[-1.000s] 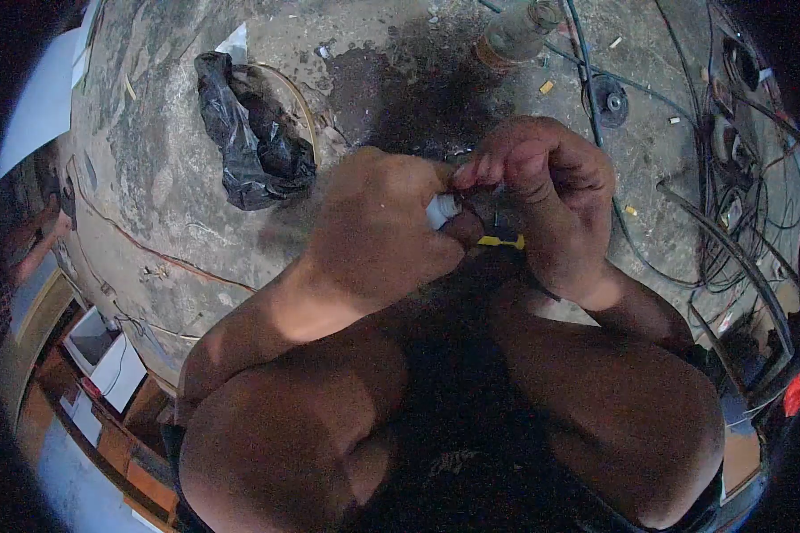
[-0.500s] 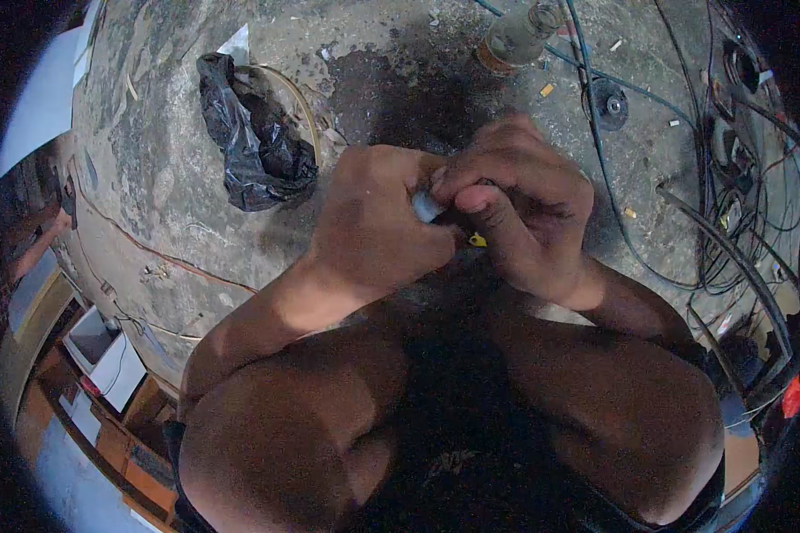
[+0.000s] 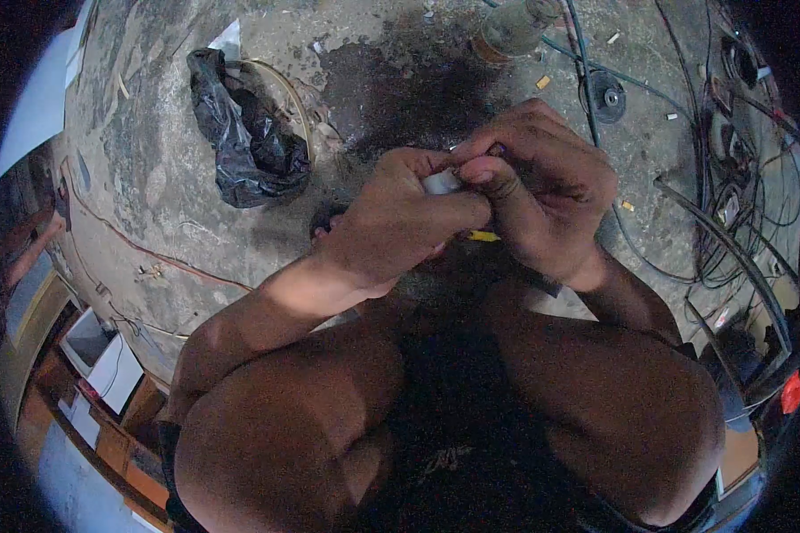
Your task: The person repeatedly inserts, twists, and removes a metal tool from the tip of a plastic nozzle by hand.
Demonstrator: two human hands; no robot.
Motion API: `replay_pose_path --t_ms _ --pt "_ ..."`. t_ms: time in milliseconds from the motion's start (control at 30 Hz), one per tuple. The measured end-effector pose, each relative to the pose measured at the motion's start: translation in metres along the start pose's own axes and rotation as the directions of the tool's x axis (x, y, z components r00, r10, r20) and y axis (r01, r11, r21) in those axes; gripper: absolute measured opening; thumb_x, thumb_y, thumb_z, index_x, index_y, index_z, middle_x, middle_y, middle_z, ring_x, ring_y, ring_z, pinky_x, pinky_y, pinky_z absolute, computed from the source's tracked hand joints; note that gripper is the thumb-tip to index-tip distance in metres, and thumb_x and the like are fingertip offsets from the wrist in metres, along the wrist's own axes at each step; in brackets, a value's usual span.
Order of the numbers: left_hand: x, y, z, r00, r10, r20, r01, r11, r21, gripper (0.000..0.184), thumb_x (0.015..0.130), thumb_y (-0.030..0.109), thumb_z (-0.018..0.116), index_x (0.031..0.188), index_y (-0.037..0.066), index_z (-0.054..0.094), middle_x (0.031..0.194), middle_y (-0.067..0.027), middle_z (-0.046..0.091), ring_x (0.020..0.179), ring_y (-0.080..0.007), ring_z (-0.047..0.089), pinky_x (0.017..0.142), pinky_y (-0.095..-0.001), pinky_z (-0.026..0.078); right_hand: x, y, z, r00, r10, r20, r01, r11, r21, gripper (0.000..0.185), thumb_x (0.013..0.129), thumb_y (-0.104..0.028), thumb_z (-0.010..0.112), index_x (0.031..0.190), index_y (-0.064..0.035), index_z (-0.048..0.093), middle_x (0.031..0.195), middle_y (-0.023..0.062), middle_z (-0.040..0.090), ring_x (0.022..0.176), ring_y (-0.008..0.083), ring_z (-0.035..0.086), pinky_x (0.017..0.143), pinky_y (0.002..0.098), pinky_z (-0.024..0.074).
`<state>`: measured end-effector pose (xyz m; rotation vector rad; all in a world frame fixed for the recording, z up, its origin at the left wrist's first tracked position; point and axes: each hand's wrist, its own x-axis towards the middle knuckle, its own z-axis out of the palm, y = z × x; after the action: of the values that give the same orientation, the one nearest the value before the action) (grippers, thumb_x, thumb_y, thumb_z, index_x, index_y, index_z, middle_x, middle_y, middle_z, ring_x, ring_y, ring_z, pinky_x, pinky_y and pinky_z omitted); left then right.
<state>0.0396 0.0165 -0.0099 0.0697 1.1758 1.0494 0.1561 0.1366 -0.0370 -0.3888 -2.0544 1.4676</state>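
In the middle of the view, above the floor, my two hands meet. My left hand (image 3: 404,209) is closed around a small white cylindrical piece (image 3: 442,182), which shows between thumb and forefinger. Against the end of that piece, the thumb and curled fingers of my right hand (image 3: 556,191) are pinched together. Whether the right fingertips grip the white piece or something small and dark beside it is hidden. A short yellow strip (image 3: 483,235) pokes out below my left fingers; what it belongs to cannot be seen.
A crumpled black plastic bag (image 3: 249,147) lies on the stained concrete floor (image 3: 160,160) at the left. Beyond my hands stands a glass jar (image 3: 517,31). Cables (image 3: 711,213) and a dark disc (image 3: 606,96) are at the right. Another person's limb (image 3: 36,244) shows far left.
Both hands have shifted slightly to the right. My left hand has turned, so the white piece lies flatter and more of the yellow strip shows.
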Motion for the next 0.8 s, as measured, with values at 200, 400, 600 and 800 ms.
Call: replay_pose_path --t_ms 200,400,600,800 --pt "0.002 -0.01 0.005 0.979 -0.178 -0.097 0.164 0.977 -0.137 0.01 0.081 0.015 0.067 0.081 0.009 0.059 0.06 0.0077 0.047 0.047 0.0 0.04 0.042 -0.019 0.027 -0.007 -0.001 0.001 0.975 0.218 -0.037 -0.217 0.976 0.031 0.006 0.081 -0.006 0.07 0.082 0.0003 0.07 0.078 0.0086 0.069 0.071 0.0176 0.063 0.068 0.0297 0.0485" --pt "0.009 -0.034 -0.006 0.959 -0.283 -0.028 0.277 0.951 -0.136 0.011 0.092 0.024 0.059 0.089 0.015 0.054 0.057 0.0063 0.043 0.041 -0.0037 0.037 0.037 -0.0198 0.029 -0.017 0.014 0.002 0.941 0.33 -0.071 -0.33 0.944 0.005 0.008 0.085 -0.006 0.068 0.088 0.0014 0.07 0.081 0.0088 0.07 0.074 0.0147 0.064 0.07 0.0279 0.0494" --pt "0.02 -0.104 -0.062 0.856 -0.501 -0.124 0.514 0.803 0.302 0.028 0.093 0.042 0.057 0.092 0.014 0.056 0.061 0.0036 0.044 0.05 -0.0074 0.043 0.045 -0.0248 0.037 0.004 0.006 -0.049 0.917 0.207 -0.342 -0.258 0.96 -0.111 0.009 0.088 -0.004 0.066 0.093 0.0031 0.068 0.091 0.0086 0.07 0.08 0.0124 0.063 0.076 0.0255 0.049" --pt "0.028 -0.085 -0.047 0.938 -0.304 0.168 0.333 0.651 -0.682 0.031 0.1 0.03 0.04 0.11 0.005 0.055 0.1 -0.0134 0.064 0.099 -0.0332 0.061 0.091 -0.0455 0.049 -0.028 0.025 -0.037 0.892 0.365 -0.268 -0.364 0.93 0.057 0.009 0.086 -0.006 0.069 0.093 -0.0006 0.071 0.088 0.0095 0.072 0.076 0.0111 0.062 0.072 0.0237 0.0484"
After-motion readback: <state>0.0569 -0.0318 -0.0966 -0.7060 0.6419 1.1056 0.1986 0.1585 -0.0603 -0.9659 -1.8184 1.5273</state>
